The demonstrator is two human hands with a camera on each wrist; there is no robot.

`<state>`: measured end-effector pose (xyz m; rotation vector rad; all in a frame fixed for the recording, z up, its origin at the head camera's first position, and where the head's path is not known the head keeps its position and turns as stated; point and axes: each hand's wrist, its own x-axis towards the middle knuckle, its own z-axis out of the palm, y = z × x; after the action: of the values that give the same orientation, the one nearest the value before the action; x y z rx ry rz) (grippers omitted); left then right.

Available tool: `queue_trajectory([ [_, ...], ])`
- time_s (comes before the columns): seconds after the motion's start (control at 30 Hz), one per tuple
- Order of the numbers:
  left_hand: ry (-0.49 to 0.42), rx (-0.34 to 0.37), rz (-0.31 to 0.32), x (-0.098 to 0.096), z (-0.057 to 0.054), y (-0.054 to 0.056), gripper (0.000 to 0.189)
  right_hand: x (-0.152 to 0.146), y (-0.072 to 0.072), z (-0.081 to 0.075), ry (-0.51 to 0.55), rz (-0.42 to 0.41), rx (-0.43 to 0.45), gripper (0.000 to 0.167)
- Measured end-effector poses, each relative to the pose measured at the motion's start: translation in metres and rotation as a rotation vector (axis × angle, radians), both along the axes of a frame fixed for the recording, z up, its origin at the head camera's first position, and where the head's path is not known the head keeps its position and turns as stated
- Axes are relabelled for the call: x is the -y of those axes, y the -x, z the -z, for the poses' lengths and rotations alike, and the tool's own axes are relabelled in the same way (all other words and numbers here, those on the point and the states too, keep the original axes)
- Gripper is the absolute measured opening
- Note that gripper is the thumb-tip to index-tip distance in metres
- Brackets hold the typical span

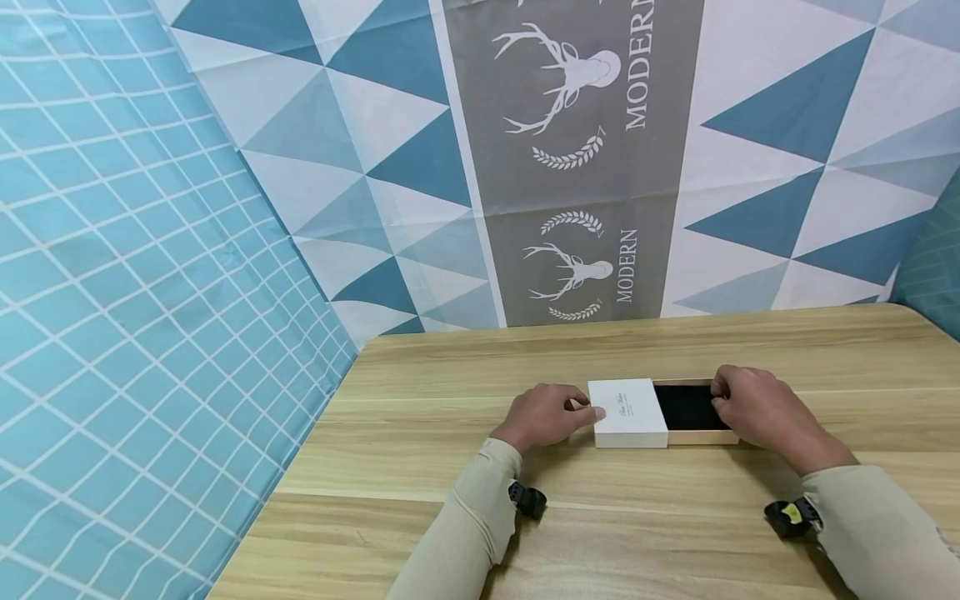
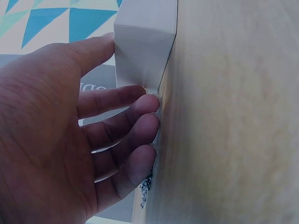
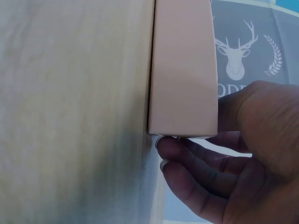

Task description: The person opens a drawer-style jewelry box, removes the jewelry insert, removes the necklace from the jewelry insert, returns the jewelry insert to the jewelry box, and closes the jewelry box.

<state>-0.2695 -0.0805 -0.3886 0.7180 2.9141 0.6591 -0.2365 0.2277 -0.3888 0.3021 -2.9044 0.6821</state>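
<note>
On the table lies a slide-out gift box: a white sleeve with small dark print and a pinkish drawer drawn partway out to the right. Black lining shows inside the drawer. My left hand holds the sleeve's left end, its thumb on the top edge. In the left wrist view its index fingertip meets the sleeve's far corner, the other fingers curling below. My right hand grips the drawer's right end. The right wrist view shows its fingers bent against the outer end, the thumb hidden behind the drawer wall.
The wood-grain table runs back to a wall cloth with triangles and a grey deer panel. A blue checked cloth hangs along the left side. A dark green cloth borders the table's far right corner.
</note>
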Motion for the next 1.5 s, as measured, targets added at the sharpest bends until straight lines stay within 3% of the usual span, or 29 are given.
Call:
queue_trajectory([
  [1.5, -0.002, 0.010, -0.001, -0.0006, -0.0008, -0.0006, 0.038, 0.0069, 0.0005, 0.0008, 0.008, -0.028, -0.021, 0.004],
])
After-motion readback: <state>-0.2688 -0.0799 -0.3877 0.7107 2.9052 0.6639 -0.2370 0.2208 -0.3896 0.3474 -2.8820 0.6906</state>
